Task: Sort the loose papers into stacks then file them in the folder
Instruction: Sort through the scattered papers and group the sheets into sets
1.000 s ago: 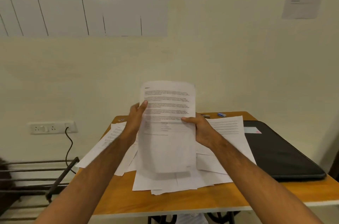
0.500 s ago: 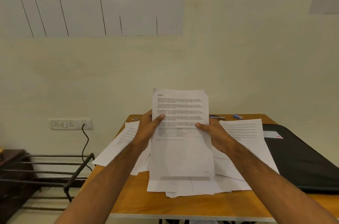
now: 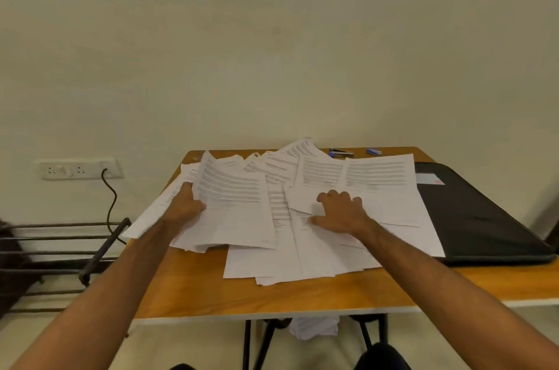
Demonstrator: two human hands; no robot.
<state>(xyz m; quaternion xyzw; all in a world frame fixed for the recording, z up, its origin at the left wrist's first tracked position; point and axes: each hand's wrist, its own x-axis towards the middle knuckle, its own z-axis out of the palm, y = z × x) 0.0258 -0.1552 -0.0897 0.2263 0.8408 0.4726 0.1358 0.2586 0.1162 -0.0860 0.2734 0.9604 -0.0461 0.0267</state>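
My left hand (image 3: 184,207) grips a printed sheet (image 3: 234,203) by its left edge, fingers curled round the edge with the thumb on the printed side, and the sheet sits tilted, its far end raised above the heap. My right hand (image 3: 341,213) lies palm down on the loose papers (image 3: 302,251), its fingers (image 3: 334,195) slightly spread and bent at the knuckles, the tips pressing on a sheet without closing round it. The papers fan out in an untidy overlapping pile under and between both hands, covering most of the wooden worktop (image 3: 272,297). To the right of my right fingers, past the edge of the pile, the black folder (image 3: 478,218) lies flat and closed, a few sheets overlapping its left border. Beyond my right fingers, near the wall, I see a blue stapler (image 3: 340,153) and a small blue object (image 3: 373,152) I cannot identify.
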